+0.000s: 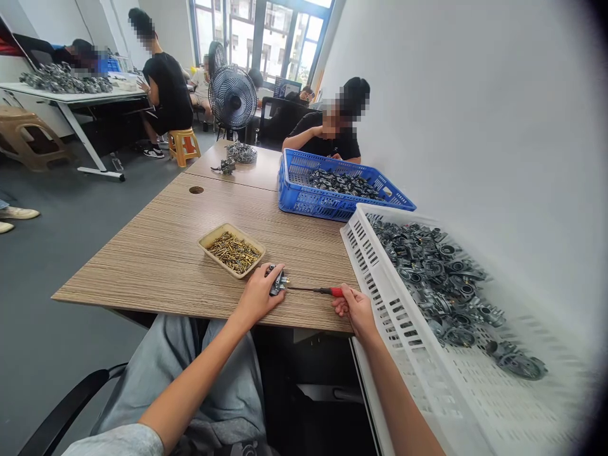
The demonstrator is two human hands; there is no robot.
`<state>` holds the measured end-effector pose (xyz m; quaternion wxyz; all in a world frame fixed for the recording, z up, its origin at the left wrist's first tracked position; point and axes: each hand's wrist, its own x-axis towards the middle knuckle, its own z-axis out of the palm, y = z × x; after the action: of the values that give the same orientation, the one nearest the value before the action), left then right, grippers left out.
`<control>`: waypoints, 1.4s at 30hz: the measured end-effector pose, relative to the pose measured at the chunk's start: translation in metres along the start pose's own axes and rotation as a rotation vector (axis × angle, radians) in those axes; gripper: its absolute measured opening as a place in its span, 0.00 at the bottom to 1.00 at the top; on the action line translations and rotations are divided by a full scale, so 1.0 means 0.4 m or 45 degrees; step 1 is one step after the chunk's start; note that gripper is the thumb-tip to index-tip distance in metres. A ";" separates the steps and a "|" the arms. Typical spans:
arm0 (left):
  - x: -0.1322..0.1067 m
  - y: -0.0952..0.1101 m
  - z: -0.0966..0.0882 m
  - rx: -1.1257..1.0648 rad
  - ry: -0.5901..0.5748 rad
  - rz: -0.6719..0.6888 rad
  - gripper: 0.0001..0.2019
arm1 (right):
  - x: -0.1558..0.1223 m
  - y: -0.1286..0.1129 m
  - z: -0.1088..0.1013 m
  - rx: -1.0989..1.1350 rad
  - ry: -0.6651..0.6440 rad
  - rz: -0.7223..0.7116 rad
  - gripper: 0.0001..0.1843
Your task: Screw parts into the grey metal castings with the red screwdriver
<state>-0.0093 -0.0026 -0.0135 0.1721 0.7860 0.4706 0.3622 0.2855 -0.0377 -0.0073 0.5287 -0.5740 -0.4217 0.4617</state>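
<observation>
My left hand (259,292) is closed around a small grey metal carburetor (277,283), holding it on the wooden table near the front edge. A brass-coloured part (286,280) shows on its right side. In my right hand (355,310) is a screwdriver (332,291) with a red and black handle. Its thin shaft lies level and points left, with the tip at the carburetor; whether it sits in a screw is too small to tell. Just beyond my left hand stands a cream tray (208,247) full of brass-coloured screw-like pieces (234,253).
A white crate (380,278) holding many carburetors stands right of my right arm. Behind it a blue crate (304,197) holds more metal parts. At the table's far end lie metal parts (241,152), near a seated person (327,130) and a fan (232,98). The table (142,253) has a round hole.
</observation>
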 end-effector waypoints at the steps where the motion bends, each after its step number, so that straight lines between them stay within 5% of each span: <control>1: 0.000 0.000 0.000 0.001 -0.003 -0.003 0.34 | 0.001 0.000 -0.001 0.027 0.008 0.007 0.29; 42: 0.000 0.005 -0.004 -0.001 -0.015 -0.007 0.34 | 0.000 -0.007 -0.008 0.092 0.042 0.016 0.33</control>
<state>-0.0093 -0.0036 -0.0112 0.1762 0.7867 0.4716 0.3573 0.2886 -0.0384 -0.0046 0.5531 -0.5647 -0.3924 0.4703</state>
